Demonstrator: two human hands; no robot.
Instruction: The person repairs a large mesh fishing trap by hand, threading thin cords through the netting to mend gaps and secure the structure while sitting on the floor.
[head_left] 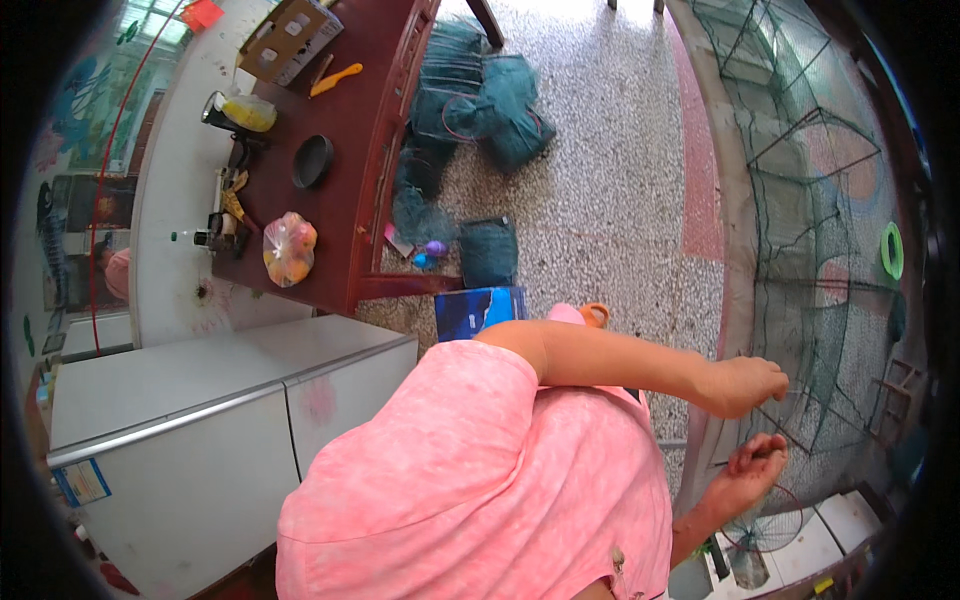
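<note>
On the right, a long dark-green net trap (800, 290) with thin black square frames is stretched over a pale surface. My left hand (742, 386) reaches across my pink shirt to the near part of this netting. Its fingers are closed in a pinch at the mesh; what lies between them is too small to make out. Just below, my right hand (752, 472) is turned with its fingers curled inward, and anything inside them is hidden. Near the right wrist is a round hoop with mesh (765, 520).
Folded green net traps (480, 95) lie on the speckled floor (610, 190) beside a dark red table (345, 190). The table bears a bowl (313, 161), a bag of fruit (289, 249) and a cardboard box (290, 42). A white chest freezer (190, 470) stands left; a blue box (478, 313) is ahead.
</note>
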